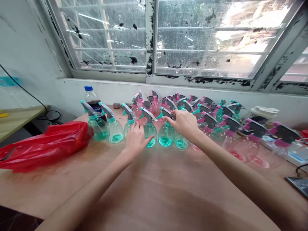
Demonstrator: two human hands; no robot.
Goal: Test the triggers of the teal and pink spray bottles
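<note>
A row of teal spray bottles stands along the far part of the wooden table (154,189), with pink ones behind and to the right. My left hand (136,140) rests with fingers stretched out against a teal spray bottle (149,128) in the front row. My right hand (184,123) is closed over the grey trigger head of another teal spray bottle (166,136) just to the right. Both forearms reach in from the near edge.
A red plastic bag (43,144) lies at the table's left. A blue-capped drink bottle (92,99) stands behind the leftmost sprayers. Pink spray bottles (252,141) crowd the right side, a lidded jar (263,114) behind them. A dark phone (299,184) lies at the right edge.
</note>
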